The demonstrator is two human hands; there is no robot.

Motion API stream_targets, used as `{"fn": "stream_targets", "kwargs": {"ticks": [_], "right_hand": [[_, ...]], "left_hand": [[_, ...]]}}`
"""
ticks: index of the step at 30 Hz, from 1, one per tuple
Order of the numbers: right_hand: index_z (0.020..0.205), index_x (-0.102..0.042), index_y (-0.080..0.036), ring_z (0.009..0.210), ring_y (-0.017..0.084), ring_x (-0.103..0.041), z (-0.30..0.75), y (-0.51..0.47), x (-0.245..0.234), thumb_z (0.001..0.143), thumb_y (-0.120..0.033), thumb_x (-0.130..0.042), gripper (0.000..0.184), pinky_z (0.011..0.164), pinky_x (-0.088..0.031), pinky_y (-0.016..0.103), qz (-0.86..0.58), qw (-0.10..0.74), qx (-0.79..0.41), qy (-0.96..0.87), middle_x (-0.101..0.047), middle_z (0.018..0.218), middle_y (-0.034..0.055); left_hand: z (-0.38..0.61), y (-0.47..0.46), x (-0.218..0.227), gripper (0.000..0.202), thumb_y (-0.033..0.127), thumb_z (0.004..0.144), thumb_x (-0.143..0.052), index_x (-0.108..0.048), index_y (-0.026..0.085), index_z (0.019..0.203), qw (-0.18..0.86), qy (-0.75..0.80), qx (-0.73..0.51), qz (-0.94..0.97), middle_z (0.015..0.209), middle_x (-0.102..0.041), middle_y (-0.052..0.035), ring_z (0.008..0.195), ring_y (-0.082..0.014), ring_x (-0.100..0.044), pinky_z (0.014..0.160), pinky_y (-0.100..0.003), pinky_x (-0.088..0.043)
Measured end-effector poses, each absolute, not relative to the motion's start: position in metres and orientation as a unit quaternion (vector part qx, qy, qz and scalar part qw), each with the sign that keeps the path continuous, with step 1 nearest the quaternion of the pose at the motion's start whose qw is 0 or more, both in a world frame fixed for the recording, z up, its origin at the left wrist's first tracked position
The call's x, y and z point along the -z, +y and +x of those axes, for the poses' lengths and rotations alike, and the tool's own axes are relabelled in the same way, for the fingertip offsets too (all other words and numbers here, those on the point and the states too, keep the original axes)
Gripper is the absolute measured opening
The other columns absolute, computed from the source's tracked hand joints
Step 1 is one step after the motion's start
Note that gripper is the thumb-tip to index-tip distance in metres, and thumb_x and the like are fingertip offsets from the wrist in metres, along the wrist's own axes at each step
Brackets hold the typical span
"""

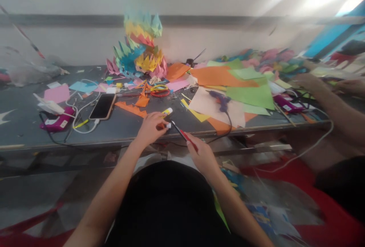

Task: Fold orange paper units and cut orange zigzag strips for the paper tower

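Note:
In the head view, my left hand (152, 126) is over the bench's front edge, its fingers closed around a small white-ended piece (169, 125). Something orange shows between those fingers. A yellow and white glue stick (168, 111) sticks out just beyond the fingertips; I cannot tell whether it is held or lying on the bench. My right hand (199, 151) grips a slim red-and-black stick-like tool (182, 134). The tool's pale tip points up and left, close beside the white-ended piece; contact cannot be made out.
A folded-paper model (139, 54) stands at the back. Coloured paper sheets (216, 77) and a glue gun (221, 100) lie to the right. At left are a phone (103, 106), cables and a magenta box (59, 119). Another person's arm (327, 98) reaches in from the right.

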State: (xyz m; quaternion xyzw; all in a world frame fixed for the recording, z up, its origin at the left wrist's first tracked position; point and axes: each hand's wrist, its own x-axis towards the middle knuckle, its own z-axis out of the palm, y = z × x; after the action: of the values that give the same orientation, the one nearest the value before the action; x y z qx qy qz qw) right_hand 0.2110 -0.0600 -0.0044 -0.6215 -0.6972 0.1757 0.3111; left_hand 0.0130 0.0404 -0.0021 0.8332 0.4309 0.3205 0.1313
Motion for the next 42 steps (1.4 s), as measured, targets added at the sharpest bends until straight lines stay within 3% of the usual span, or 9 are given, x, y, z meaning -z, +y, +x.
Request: {"fn": "stream_targets", "kwargs": {"ticks": [6,11,23,42], "right_hand": [[0.122,-0.055,-0.016,0.105,0.021,-0.058,0.210,-0.062,0.004,0.088,-0.028,-0.035,0.041,0.091,-0.045,0.034,-0.618,0.313,-0.182,-0.698,-0.063,0.115,0.0091],[0.121,-0.056,-0.019,0.103,0.022,-0.059,0.209,-0.060,0.004,0.087,-0.026,-0.037,0.039,0.090,-0.046,0.037,-0.615,0.302,-0.194,-0.702,-0.065,0.112,0.0079],[0.123,-0.054,-0.019,0.107,0.021,-0.057,0.209,-0.061,0.011,0.088,-0.029,-0.037,0.040,0.093,-0.045,0.038,-0.624,0.359,-0.166,-0.674,-0.062,0.116,0.0096],[0.124,-0.052,-0.021,0.103,0.022,-0.059,0.196,-0.060,-0.001,0.089,-0.024,-0.034,0.040,0.089,-0.047,0.037,-0.630,0.286,-0.183,-0.699,-0.062,0.115,0.0083]], "left_hand": [[0.013,0.041,0.002,0.010,0.024,0.072,-0.067,-0.067,0.025,0.082,0.126,0.431,-0.319,0.835,0.116,-0.061,0.0003,0.113,-0.0218,-0.046,0.097,-0.042,-0.033],[0.012,0.041,0.002,0.009,0.025,0.072,-0.067,-0.066,0.024,0.081,0.132,0.428,-0.326,0.832,0.116,-0.061,-0.0001,0.113,-0.0214,-0.046,0.097,-0.042,-0.033],[0.015,0.041,0.003,0.010,0.027,0.075,-0.062,-0.066,0.024,0.083,0.099,0.458,-0.327,0.821,0.117,-0.059,-0.0028,0.113,-0.0232,-0.047,0.098,-0.044,-0.033],[0.015,0.042,0.005,0.014,0.034,0.078,-0.060,-0.070,0.026,0.084,0.072,0.467,-0.333,0.816,0.117,-0.060,-0.0023,0.112,-0.0233,-0.047,0.097,-0.045,-0.035]]}}
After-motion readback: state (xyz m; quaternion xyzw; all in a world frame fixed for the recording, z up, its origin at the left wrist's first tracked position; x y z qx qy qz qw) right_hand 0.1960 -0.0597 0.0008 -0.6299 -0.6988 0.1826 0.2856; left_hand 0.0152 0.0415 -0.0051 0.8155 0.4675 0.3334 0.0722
